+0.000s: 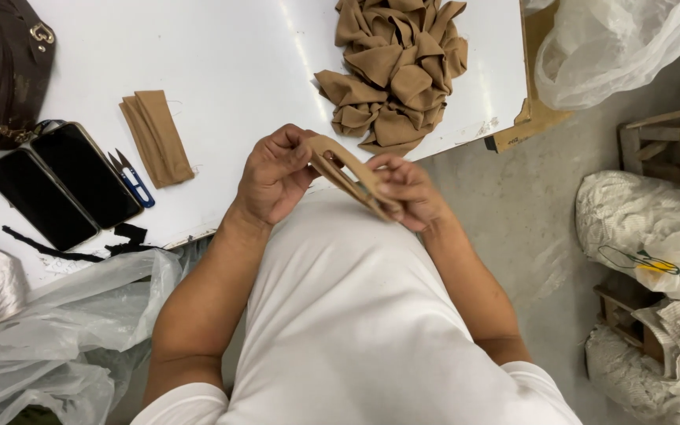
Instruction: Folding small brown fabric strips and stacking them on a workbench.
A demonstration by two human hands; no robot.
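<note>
I hold one tan fabric strip (349,175) over my lap, just off the near edge of the white table (238,71). My left hand (275,177) is closed on the strip's upper end, thumb and fingers pinching it. My right hand (407,193) is closed on the lower end, fingertips pressing the folded layers together.

Risks, as I judge them:
- The layers may slide apart if either pinch loosens, since the cloth looks soft and thin. The fold would then go crooked.
- The strip hangs past the table edge, so a dropped end would likely fall to my lap or the floor.
- The blue thread snips (132,179) lie points outward beside the two flat folded strips (157,136); a careless reach there could nick a finger.
- The pile of tan pieces (399,67) sits near the table's far corner and could be nudged off.
- The two phones (64,185) lie near the snips and could be scratched.
</note>
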